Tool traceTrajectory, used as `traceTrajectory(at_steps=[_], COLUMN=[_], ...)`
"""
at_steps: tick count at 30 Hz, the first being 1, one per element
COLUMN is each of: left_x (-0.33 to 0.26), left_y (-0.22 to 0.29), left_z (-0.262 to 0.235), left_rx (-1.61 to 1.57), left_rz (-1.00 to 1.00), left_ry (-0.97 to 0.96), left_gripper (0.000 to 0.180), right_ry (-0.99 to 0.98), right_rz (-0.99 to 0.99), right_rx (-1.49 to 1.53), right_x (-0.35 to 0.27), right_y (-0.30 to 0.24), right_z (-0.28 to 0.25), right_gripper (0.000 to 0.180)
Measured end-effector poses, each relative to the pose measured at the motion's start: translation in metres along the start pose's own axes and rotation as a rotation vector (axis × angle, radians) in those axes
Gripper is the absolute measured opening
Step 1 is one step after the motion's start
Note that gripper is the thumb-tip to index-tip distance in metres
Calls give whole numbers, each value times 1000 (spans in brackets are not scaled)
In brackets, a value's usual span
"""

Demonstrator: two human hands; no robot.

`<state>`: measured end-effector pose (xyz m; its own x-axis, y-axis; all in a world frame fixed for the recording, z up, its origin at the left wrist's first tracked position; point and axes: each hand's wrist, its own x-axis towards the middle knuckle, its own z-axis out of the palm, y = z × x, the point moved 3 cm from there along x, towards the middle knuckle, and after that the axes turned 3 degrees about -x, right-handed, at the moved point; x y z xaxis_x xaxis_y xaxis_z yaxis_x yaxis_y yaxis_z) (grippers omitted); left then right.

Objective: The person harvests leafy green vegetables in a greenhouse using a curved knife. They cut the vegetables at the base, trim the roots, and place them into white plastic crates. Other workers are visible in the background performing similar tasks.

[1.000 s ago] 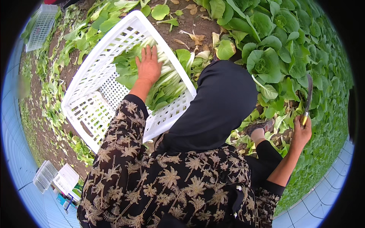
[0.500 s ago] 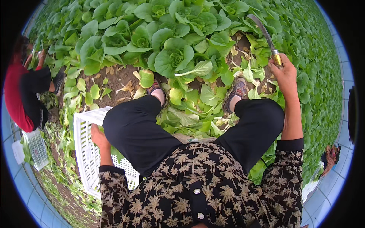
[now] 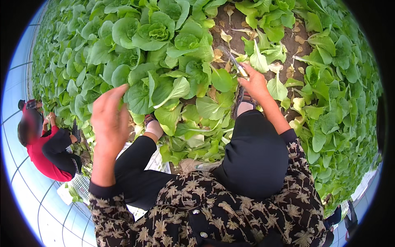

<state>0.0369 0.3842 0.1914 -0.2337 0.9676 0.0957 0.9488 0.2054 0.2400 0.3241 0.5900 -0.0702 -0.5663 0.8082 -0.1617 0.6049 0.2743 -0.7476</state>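
My right hand [image 3: 256, 84] is closed around the handle of a sickle [image 3: 230, 55], whose curved blade points away low over bare soil and leaves. Just left of the blade stands the edge of the green leafy heads, with one leafy head [image 3: 142, 88] in front of my left foot. My left hand [image 3: 109, 119] is raised near these plants, slightly blurred, its fingers stretched and thumb apart, holding nothing. A loose pale-stemmed leaf [image 3: 175, 92] lies on top of the heads.
A white plastic crate [image 3: 158, 162] sits beside and partly behind my left leg. Cut leaves [image 3: 197, 142] cover the ground between my feet. A person in red [image 3: 49, 154] squats at far left by another crate [image 3: 81, 185]. Dense plants [image 3: 341, 123] grow on the right.
My left hand has let go of the crate and risen toward the plants. My right hand has brought the sickle inward and lower. The view has turned to the right.
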Motion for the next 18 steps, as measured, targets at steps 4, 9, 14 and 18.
traceTrajectory(at_steps=[4, 9, 14, 18], left_x=[87, 155, 153, 128], left_y=[76, 95, 95, 76], left_z=[118, 241, 290, 300], left_rx=[-26, -57, -2, 229], left_rz=[483, 402, 142, 11], left_ry=[-277, -409, -455, -630], left_gripper=[35, 14, 54, 93], right_ry=[-95, -194, -201, -139], right_rz=[64, 78, 118, 82], right_rx=[-11, -67, -113, -39], right_x=[27, 39, 37, 41], right_y=[8, 13, 20, 25], right_z=[29, 45, 56, 53], right_gripper=[62, 59, 56, 58])
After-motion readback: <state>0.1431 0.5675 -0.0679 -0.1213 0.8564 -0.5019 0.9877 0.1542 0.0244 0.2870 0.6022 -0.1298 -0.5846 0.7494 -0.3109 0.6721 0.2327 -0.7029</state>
